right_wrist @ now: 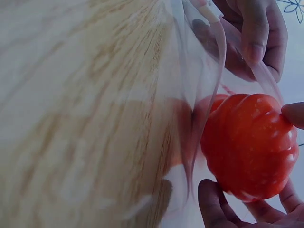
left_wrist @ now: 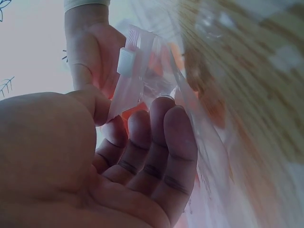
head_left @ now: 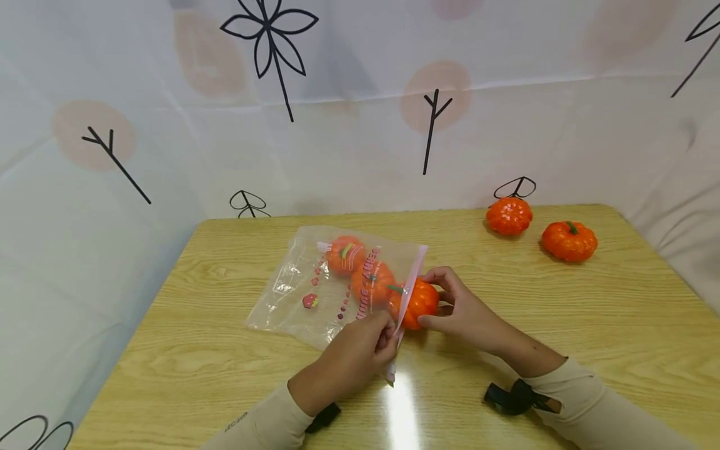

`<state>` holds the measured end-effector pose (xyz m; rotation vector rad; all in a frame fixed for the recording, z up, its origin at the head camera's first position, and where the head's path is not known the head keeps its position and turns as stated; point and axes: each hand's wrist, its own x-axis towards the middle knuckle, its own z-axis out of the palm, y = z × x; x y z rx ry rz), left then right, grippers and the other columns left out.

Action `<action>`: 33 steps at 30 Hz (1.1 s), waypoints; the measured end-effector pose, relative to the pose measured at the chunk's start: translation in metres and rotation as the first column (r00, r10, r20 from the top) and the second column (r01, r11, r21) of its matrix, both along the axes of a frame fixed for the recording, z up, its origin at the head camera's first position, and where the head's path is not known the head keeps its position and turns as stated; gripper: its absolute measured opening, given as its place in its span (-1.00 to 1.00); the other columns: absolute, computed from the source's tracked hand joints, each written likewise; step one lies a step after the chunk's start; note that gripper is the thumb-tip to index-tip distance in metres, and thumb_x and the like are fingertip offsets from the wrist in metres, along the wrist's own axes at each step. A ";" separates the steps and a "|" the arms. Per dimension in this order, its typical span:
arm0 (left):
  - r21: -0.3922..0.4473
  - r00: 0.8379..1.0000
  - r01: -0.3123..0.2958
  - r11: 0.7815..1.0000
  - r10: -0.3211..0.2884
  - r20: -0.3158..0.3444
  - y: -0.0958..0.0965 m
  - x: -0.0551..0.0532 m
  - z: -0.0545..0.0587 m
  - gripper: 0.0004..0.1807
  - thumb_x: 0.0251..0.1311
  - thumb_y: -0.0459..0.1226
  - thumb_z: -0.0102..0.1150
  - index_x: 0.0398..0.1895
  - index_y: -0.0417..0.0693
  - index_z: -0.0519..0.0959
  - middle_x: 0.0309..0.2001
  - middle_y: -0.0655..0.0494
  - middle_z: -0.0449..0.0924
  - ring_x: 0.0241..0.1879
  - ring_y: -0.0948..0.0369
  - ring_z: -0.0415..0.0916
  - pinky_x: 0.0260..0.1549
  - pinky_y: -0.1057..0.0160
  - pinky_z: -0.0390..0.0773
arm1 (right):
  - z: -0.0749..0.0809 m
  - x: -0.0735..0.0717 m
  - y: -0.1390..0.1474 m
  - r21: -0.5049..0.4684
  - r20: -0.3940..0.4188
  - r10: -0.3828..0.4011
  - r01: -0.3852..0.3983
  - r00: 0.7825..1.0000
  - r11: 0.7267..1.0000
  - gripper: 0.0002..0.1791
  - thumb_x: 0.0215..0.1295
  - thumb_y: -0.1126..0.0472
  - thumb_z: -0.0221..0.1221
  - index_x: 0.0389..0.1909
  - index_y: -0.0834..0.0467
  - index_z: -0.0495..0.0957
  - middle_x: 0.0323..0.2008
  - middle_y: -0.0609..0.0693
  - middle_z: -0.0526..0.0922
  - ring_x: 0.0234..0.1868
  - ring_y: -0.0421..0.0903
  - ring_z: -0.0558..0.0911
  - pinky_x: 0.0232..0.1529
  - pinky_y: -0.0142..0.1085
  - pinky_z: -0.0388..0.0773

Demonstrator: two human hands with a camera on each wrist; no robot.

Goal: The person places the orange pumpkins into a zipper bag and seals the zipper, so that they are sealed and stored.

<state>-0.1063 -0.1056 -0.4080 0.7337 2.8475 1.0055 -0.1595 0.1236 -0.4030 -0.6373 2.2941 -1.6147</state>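
Observation:
A clear zip bag point(head_left: 289, 294) with a pink zip edge and printed strawberries lies on the table, its mouth toward the right. Two small orange pumpkins point(head_left: 344, 255) show through its plastic. My left hand point(head_left: 360, 347) pinches the near side of the bag's mouth between thumb and fingers; the white slider point(left_wrist: 126, 61) shows near it in the left wrist view. With its thumb and fingers, my right hand point(head_left: 461, 309) holds another orange pumpkin point(right_wrist: 251, 145) at the bag's opening. That pumpkin's stem side is behind the plastic, the rest outside.
Two more orange pumpkins stand at the table's back right, one point(head_left: 509, 216) near the back edge and the other point(head_left: 569, 241) further right. The wooden table point(head_left: 197, 350) meets a white patterned cloth point(head_left: 360, 144) behind it. Dark wrist straps point(head_left: 514, 399) sit at the sleeves.

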 end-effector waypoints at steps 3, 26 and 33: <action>-0.003 1.000 0.003 1.000 -0.003 -0.001 0.001 0.000 0.000 -0.84 0.40 -0.17 0.13 -0.37 0.12 0.41 -0.52 0.33 0.30 -0.54 0.45 0.22 -0.57 0.51 0.23 | -0.003 -0.002 0.001 -0.018 -0.009 0.018 -0.019 1.000 1.000 -0.32 0.21 0.28 0.36 0.24 0.18 0.18 0.28 0.21 0.29 0.25 0.25 0.47 0.21 -0.06 0.50; -0.005 1.000 0.030 1.000 -0.030 0.000 -0.001 -0.001 0.001 -0.85 0.39 -0.21 0.12 -0.37 0.10 0.40 -0.52 0.32 0.30 -0.54 0.46 0.22 -0.57 0.52 0.26 | -0.004 -0.006 -0.015 -0.010 0.073 -0.040 0.041 0.997 0.999 -0.27 0.21 0.26 0.36 0.24 0.18 0.09 0.34 0.27 0.20 0.33 0.31 0.44 0.23 -0.01 0.51; -0.005 0.999 0.036 0.999 -0.036 0.014 -0.001 -0.001 0.002 -0.87 0.40 -0.21 0.10 -0.34 0.08 0.42 -0.51 0.33 0.32 -0.54 0.47 0.22 -0.57 0.52 0.27 | -0.008 -0.010 -0.016 -0.053 0.126 -0.011 0.017 0.992 0.998 -0.25 0.20 0.27 0.37 0.23 0.17 0.07 0.35 0.29 0.15 0.33 0.29 0.44 0.16 -0.26 0.54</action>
